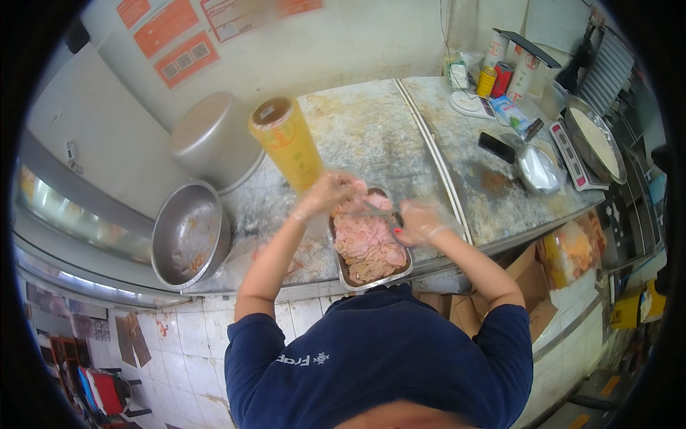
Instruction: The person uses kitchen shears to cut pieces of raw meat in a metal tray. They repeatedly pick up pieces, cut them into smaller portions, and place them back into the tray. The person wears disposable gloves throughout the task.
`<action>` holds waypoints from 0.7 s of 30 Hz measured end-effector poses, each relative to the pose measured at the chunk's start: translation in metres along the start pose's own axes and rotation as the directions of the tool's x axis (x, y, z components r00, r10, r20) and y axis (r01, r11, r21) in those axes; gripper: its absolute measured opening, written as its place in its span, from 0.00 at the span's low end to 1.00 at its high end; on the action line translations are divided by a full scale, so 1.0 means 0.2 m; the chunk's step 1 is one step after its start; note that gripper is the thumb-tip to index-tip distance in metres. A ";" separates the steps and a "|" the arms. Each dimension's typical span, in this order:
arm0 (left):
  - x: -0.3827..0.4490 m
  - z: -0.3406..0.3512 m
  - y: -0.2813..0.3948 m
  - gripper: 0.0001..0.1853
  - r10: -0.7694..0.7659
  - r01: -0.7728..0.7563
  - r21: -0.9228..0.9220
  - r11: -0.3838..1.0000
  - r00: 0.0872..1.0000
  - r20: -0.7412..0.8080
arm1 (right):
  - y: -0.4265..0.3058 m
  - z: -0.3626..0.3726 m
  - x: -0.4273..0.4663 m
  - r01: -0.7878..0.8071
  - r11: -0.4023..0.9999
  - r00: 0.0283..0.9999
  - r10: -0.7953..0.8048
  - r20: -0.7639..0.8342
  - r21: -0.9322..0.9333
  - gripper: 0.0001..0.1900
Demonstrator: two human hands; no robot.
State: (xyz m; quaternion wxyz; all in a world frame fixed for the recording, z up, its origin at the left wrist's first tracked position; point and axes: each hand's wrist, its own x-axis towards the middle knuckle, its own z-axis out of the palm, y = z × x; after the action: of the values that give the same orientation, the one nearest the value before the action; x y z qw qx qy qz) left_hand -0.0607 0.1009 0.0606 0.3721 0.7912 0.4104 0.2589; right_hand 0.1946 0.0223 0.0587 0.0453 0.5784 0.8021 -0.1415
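A rectangular metal tray (343, 268) full of raw, pale pink meat pieces (370, 246) sits at the front edge of the worktable before me. My left hand (329, 194), in a clear plastic glove, pinches a piece of the meat above the tray's far left part. In my right hand (424, 221), also gloved, is a pair of scissors (379, 211). Their blades point left across the tray, towards the meat at my left fingers. Motion blurs the blades, and my left fingers partly hide the pinched piece.
Behind my left hand stands a roll of yellow plastic film (292, 145). A soiled steel bowl (187, 236) and an upturned metal pot (214, 139) are at left. At right lie a phone (496, 147), a foil-like container (538, 169) and kitchen scales (571, 153).
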 end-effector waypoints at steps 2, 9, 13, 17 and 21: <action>0.00 0.04 0.02 0.16 -0.148 0.160 -0.165 0.973 0.985 0.085 | -0.02 -0.01 0.02 0.033 0.998 0.999 -0.032 -0.024 0.051 0.25; 0.00 0.09 0.05 0.14 -0.132 0.133 0.000 0.991 0.985 0.107 | -0.07 0.13 0.08 0.114 0.993 0.961 -0.102 -0.258 0.031 0.20; -0.01 0.11 0.04 0.13 -0.183 0.189 -0.031 0.982 0.975 0.127 | -0.07 0.14 0.10 0.037 0.999 0.995 -0.039 -0.086 -0.027 0.20; -0.02 0.11 0.03 0.13 -0.162 0.171 -0.066 0.983 0.979 0.125 | -0.08 0.12 0.10 0.026 0.999 0.995 -0.024 -0.096 0.021 0.21; -0.02 0.10 0.01 0.13 -0.176 0.191 -0.078 0.978 0.970 0.169 | -0.09 0.14 0.11 0.026 0.998 0.997 -0.022 -0.072 0.056 0.23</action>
State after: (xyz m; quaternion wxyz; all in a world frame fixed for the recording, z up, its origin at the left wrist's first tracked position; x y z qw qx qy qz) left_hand -0.0472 0.0890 0.0492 0.4630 0.7500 0.4379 0.1773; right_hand 0.1691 0.0289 0.0300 -0.0015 0.5745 0.8057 -0.1442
